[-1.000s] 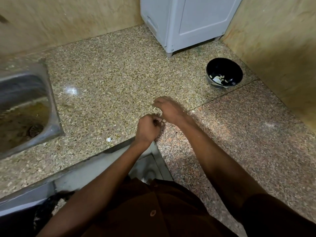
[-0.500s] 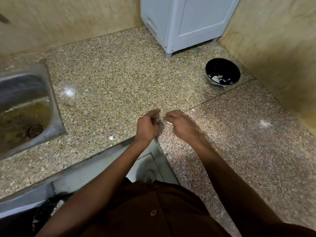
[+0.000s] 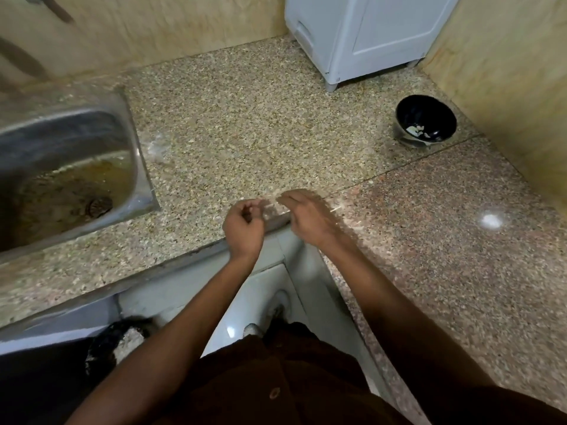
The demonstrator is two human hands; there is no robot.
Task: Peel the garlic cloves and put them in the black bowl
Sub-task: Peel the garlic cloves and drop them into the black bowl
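Garlic clove: not plainly visible. If one is in hand, it is hidden inside the curled fingers of the left hand (image 3: 244, 223), which hovers over the near edge of the speckled granite desk (image 3: 245, 133). Fingers bent inward toward the thumb; whether they pinch a clove or only skin I cannot tell through the blur.

Right hand (image 3: 306, 214): just right of the left, not touching it, fingers extended toward it and smeared by motion. Nothing seen in its grip.

Round glossy black bowl (image 3: 425, 121): far right, near the wall corner, well apart from both hands. Pale pieces lie at its bottom, probably peeled cloves or scraps.

Surroundings: stainless steel sink (image 3: 67, 179) with a stained basin at left; pale grey-blue cabinet (image 3: 368, 35) standing at the far side of the desk; beige tiled walls behind and at right.

Risks, as judged: the work is held right over the desk's near edge, so a slippery clove squeezed too hard could fall to the floor. The bowl is a long reach away, so a carried clove may drop short. Loose skin could go into the bowl with it.
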